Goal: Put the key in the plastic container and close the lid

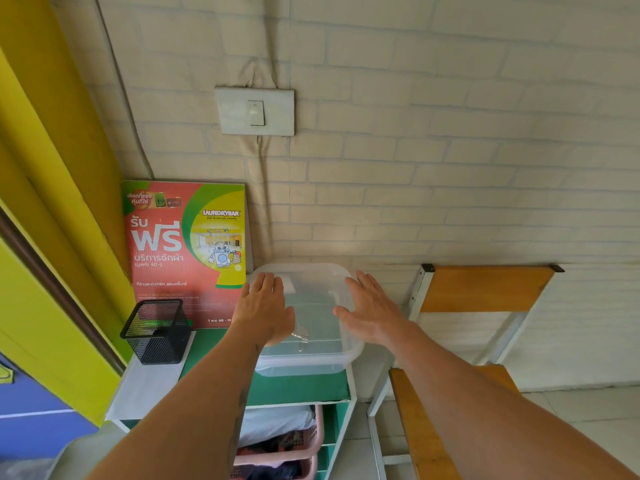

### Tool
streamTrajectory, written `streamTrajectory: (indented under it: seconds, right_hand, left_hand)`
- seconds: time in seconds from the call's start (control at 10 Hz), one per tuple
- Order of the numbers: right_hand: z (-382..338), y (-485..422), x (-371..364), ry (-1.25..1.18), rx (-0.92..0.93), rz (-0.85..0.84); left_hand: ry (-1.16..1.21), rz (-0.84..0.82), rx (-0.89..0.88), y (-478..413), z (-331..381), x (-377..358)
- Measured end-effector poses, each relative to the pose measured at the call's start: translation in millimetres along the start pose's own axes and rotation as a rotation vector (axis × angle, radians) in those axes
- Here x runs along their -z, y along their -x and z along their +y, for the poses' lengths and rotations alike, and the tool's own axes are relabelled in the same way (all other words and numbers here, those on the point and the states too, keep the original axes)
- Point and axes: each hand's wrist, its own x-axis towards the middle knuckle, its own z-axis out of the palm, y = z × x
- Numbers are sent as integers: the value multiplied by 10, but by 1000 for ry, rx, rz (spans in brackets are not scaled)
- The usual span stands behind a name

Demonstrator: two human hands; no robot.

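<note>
A clear plastic container (311, 365) with its clear lid (313, 292) on top stands on the green top of a shelf unit (298, 389), against the wall. My left hand (265, 308) lies flat on the lid's left side, fingers spread. My right hand (370, 310) lies flat on the lid's right edge, fingers apart. Through the clear plastic, a small shiny object (300, 336) shows near the front of the container; I cannot tell whether it is the key.
A black mesh pen holder (156, 332) stands at the left of the shelf top. A red and green laundry poster (185, 251) leans on the wall behind. A wooden chair (481, 289) stands to the right. Pink baskets (294, 441) with clothes sit below.
</note>
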Motion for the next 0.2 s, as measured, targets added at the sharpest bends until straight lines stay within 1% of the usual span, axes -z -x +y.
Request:
streamTrajectory:
  seconds: [0.2]
  right_hand:
    - [363,365,421,37,-78,37]
  left_hand:
    - [43,-6,-3,151,332,225]
